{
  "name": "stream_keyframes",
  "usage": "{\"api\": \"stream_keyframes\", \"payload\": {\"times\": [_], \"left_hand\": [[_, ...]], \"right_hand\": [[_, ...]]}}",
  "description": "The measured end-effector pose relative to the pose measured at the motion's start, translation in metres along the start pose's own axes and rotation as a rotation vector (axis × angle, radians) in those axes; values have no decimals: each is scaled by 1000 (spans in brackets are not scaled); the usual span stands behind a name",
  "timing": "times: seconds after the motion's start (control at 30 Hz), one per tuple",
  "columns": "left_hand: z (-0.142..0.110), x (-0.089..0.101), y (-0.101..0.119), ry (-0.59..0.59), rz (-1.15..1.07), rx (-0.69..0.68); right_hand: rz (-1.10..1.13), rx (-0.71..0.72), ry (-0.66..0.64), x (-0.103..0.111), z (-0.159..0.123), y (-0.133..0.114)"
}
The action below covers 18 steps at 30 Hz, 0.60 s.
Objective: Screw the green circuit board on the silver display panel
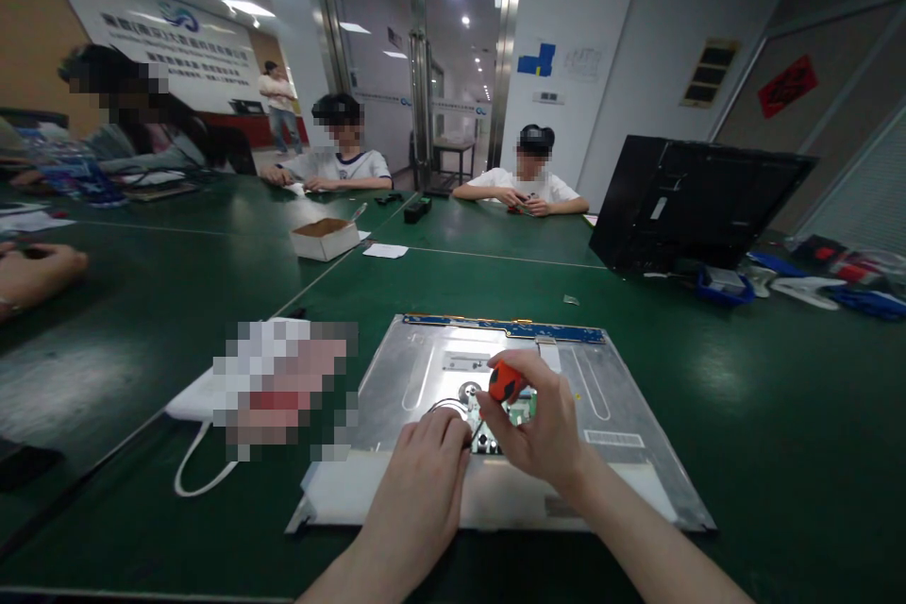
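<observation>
A flat silver metal display panel (pixel 615 458) lies in front of me, with a narrow blue circuit strip (pixel 460 326) along its far edge. On its middle sits a small mechanism with a round spindle (pixel 469 392), and a green circuit board (pixel 522 408) shows beside it. My right hand (pixel 548 420) pinches the orange and black handle of a screwdriver (pixel 505 382); its shaft slants down toward the mechanism. My left hand (pixel 425 458) rests at the mechanism's near left side, fingers curled together. Whatever its fingertips grip is hidden.
Left of the panel lie a white device (pixel 205 387) with a cable and a blurred-out item. Farther off stand an open cardboard box (pixel 326 239) and a black monitor-like housing (pixel 694 198), with a blue tray (pixel 726 283) beside it. Several people sit around the green table (pixel 779 425).
</observation>
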<state>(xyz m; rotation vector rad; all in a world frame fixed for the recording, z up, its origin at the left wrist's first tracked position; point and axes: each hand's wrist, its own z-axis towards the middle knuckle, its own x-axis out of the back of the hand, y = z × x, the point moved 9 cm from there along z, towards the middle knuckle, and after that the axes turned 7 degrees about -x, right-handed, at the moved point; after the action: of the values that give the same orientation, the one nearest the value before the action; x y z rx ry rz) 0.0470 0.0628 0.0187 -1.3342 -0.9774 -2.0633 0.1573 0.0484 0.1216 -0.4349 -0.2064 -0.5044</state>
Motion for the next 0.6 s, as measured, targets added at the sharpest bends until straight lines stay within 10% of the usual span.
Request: {"api": "stream_keyframes", "payload": {"times": [0.6], "left_hand": [[3, 0, -2, -50, 38, 32]], "right_hand": [[6, -46, -20, 0, 1, 3]]}}
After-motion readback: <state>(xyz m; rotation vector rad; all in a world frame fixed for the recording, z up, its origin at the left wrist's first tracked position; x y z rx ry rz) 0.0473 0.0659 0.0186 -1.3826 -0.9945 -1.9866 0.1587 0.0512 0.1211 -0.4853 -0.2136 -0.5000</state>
